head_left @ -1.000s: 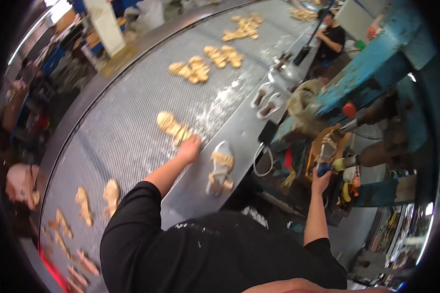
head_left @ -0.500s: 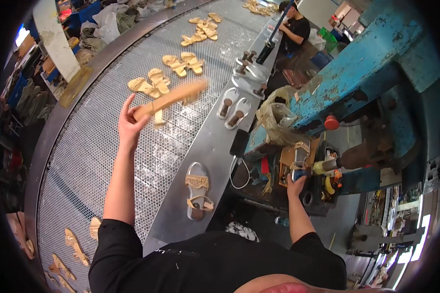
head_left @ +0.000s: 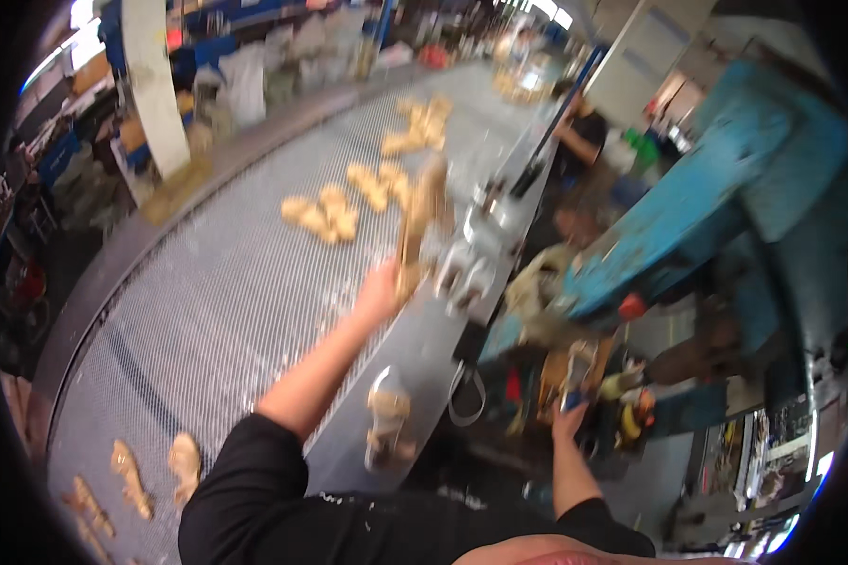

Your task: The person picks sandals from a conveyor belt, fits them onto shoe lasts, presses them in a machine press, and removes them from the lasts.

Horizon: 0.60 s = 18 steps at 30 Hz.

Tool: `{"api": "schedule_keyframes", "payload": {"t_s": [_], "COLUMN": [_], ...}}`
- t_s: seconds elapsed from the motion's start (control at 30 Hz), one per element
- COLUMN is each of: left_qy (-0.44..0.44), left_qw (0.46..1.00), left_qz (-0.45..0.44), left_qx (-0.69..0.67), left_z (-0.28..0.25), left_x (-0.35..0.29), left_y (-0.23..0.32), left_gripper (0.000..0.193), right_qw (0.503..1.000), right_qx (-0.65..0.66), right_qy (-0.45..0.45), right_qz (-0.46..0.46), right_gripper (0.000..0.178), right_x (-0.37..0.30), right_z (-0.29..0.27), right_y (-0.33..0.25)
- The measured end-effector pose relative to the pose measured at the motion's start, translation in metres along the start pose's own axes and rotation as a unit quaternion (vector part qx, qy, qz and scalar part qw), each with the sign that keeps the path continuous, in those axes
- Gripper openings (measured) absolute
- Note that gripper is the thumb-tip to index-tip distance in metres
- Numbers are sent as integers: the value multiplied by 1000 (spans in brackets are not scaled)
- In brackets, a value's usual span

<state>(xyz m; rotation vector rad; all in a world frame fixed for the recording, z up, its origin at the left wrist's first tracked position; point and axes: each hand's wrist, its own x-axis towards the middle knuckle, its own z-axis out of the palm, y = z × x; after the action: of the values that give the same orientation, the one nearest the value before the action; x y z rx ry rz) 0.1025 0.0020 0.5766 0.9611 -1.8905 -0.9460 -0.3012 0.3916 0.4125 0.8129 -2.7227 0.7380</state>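
Observation:
My left hand is closed round one end of a tan sandal, which points up and away over the right side of the mesh conveyor. Motion smears that sandal, and its straps are hard to make out. Beside the machine, my right hand grips the lower end of another sandal, its straps tan and its lower end dark blue. A single strapped sandal lies on the metal ledge between my arms.
Several tan sandals lie in groups on the conveyor, others at the lower left. Grey shoe forms line the ledge. A blue machine arm rises on the right, a plastic bag at its base. Another person works farther back.
My left hand has swung right and slightly down with the tan sandal, which has turned more upright. The view has shifted and blurred. My right hand keeps its grip beside the machine.

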Motion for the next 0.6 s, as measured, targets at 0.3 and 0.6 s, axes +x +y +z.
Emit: {"api": "schedule_keyframes", "payload": {"t_s": [0.3, 0.6], "left_qy": [-214, -122], "left_qw": [889, 631], "left_qz": [-161, -329], "left_qx": [-372, -691], "left_z": [-15, -28], "left_x": [-294, -363], "left_y": [26, -18], "left_gripper": [49, 37], "right_qw": [994, 956], "right_qx": [63, 281], "right_qy": [-32, -85], "right_qz": [89, -26], "right_gripper": [94, 52], "right_x": [-76, -194], "right_z": [-80, -159], "right_y": [-80, -154]}}
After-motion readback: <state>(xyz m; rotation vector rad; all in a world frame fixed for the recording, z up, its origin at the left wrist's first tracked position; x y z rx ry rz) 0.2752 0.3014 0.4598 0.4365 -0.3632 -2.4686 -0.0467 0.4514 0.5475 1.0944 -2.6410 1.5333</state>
